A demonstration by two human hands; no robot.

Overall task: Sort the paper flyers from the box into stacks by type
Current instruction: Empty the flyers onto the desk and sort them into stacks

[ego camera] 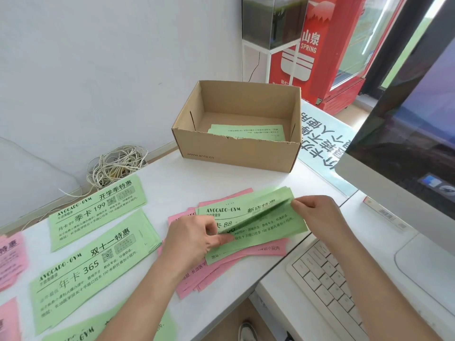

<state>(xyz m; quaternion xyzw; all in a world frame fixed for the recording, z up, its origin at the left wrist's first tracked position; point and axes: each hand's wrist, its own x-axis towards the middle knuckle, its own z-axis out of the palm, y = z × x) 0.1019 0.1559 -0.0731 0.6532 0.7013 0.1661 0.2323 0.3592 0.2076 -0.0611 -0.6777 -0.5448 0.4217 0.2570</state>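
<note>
White worktop [172,183] against a pale wall: one cardboard box [236,148] holds a few green flyers [246,131]. Three green stacks [96,210] and two pink stacks [9,257] lie left. Over one mixed pile [197,279], my left hand [194,239] and right hand [317,215] each pinch the top green flyer [266,222], grip narrow.

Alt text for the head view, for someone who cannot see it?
The left hand and right hand pinch green flyers atop a pink pile on the white desk. Sorted green stacks lie left; the cardboard box holds more.
</note>
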